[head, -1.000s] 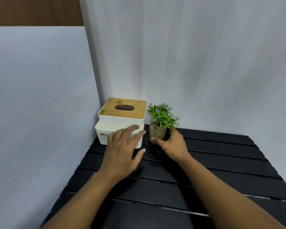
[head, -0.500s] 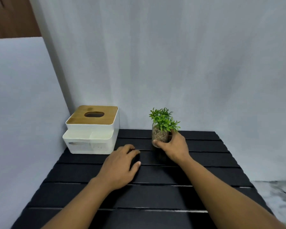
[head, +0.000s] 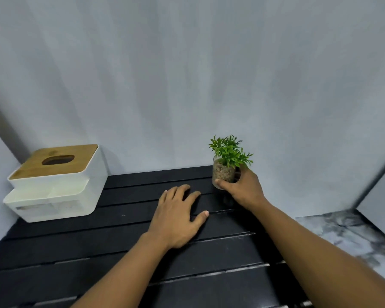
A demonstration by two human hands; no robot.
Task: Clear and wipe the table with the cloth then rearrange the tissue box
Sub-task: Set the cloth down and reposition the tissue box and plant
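Right hand [head: 242,190] gripped small glass-potted green plant [head: 226,165], left hand [head: 178,216] lay flat, fingers relaxed, on black slatted tabletop [head: 98,252], white wooden-lidded tissue box [head: 53,183] well apart at far left.

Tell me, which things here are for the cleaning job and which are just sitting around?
For the job:
- tissue box, back left on the black table
- small potted plant, gripped by the right hand, probably to clear it away
- left hand, flat on the table

Just there:
- grey backdrop behind
- marbled floor at right

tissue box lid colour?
Light brown wood grain, with a dark oval slot; the lid sits on the white tissue box. Head view, far left.
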